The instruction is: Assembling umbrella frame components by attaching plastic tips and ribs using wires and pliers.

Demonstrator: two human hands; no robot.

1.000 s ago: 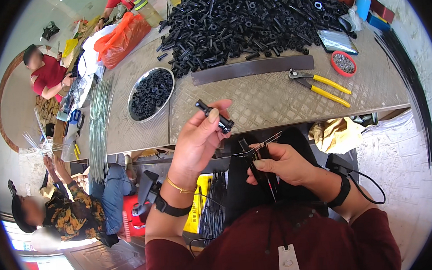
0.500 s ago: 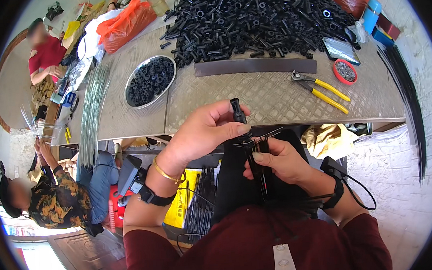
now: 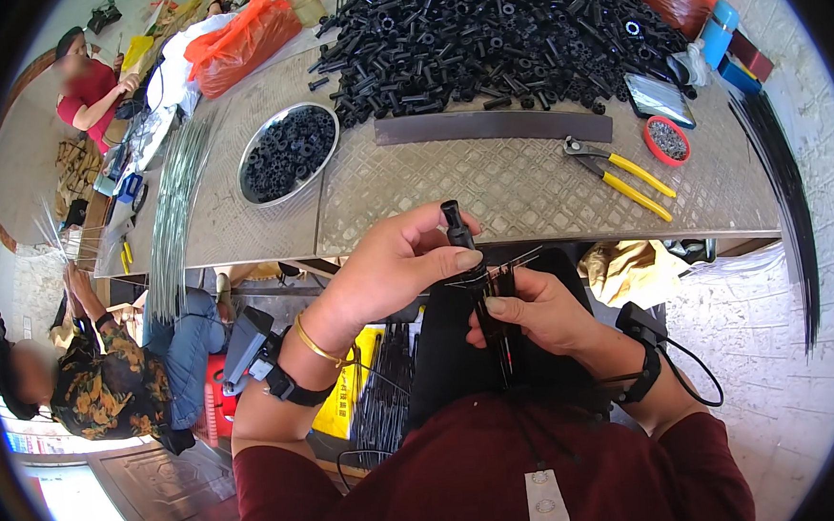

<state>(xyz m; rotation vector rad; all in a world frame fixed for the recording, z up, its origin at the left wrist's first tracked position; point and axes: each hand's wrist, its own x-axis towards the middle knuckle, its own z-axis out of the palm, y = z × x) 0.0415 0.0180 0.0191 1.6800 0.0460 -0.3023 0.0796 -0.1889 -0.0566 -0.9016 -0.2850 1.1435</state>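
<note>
1. One black tube (image 3: 454, 223) is leaning at frame centre, the left hand (image 3: 417, 256) pinching it, the right hand (image 3: 539, 303) gripping dark strips (image 3: 501, 341) just below.
2. Tube and strips are meeting; fingers are hiding whether they're joined.
3. Loose black pieces (image 3: 490, 41) are lying unjoined, upper centre, on the desk (image 3: 384, 191).

My counter (image 3: 413, 189), around the strip (image 3: 495, 129)
Behind the strip, a heap of parts (image 3: 480, 42); to its left, a bowl (image 3: 277, 201) of rings (image 3: 286, 156); to its right, a dish (image 3: 671, 161); before its right end, pliers (image 3: 636, 172).
</note>
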